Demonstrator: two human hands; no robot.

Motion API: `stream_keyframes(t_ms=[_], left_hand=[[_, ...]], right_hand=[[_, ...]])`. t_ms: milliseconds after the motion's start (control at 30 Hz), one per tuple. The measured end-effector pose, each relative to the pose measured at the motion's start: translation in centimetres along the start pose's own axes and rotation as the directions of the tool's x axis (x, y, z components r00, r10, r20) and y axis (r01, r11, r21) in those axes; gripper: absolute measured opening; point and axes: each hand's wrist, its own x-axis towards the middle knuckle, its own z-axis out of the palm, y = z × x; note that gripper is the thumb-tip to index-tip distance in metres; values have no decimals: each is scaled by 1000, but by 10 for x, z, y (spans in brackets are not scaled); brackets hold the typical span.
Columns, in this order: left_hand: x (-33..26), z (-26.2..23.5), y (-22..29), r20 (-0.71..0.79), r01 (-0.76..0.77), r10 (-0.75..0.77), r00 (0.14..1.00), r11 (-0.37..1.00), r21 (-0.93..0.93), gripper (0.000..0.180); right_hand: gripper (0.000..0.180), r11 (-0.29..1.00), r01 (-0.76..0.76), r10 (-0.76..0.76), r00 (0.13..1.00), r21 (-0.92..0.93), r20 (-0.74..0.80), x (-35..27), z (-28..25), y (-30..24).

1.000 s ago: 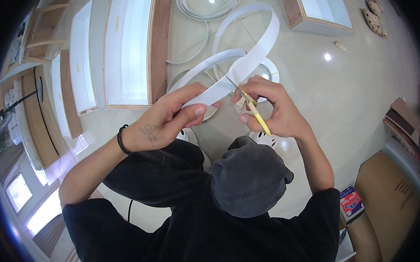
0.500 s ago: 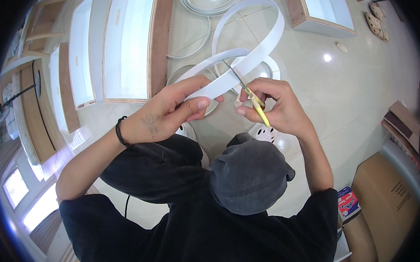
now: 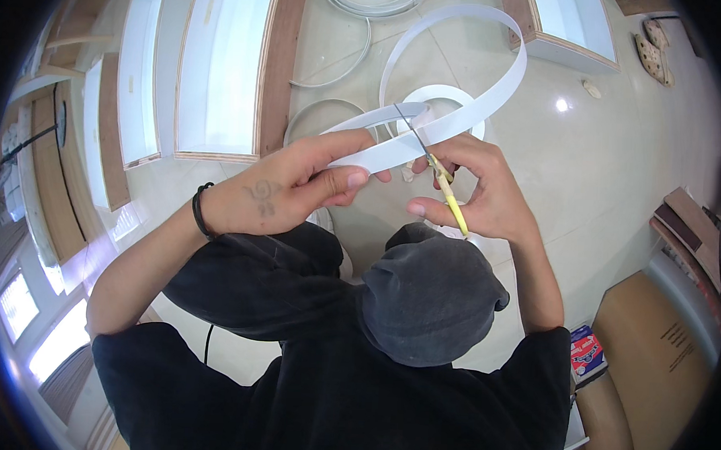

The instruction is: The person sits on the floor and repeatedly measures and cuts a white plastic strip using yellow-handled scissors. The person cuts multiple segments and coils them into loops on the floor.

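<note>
My left hand (image 3: pixel 269 189) pinches a flat white edging strip (image 3: pixel 392 154) between thumb and fingers. From there the strip runs up to the right and curls back in a wide loop, with another length of it passing behind. My right hand (image 3: pixel 497 187) holds scissors with yellow handles (image 3: pixel 453 203); its thumb stands apart from the fingers. The thin metal blades (image 3: pixel 411 124) lie across the strip just right of my left fingers. I cannot tell whether they have cut into it.
White-lined wooden boxes (image 3: pixel 222 74) stand at the left, another box (image 3: pixel 566 29) at the far right. Coils of white strip (image 3: pixel 370 8) and a white roll (image 3: pixel 435 91) lie on the tiled floor. Clogs (image 3: pixel 653 57) and a cardboard sheet (image 3: pixel 653 334) are at the right.
The strip's loop has swung right and opened wider. My right thumb has moved lower, farther from the fingers. The blades still cross the strip, and the view has shifted slightly.
</note>
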Motion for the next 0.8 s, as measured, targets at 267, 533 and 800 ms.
stream_keyframes(t_ms=[267,533,800], left_hand=[[0,3,-4,-25,-60,61,998,998,11,29],[2,0,-6,-6,-27,28,1000,999,39,30],[9,1,-3,28,-11,10,1000,1000,20,29]], right_hand=[[29,1000,-16,15,996,-5,-92,0,5,1],[32,997,-79,79,995,8,-63,-4,6,4],[31,944,-199,217,975,264,-40,-19,19,19]])
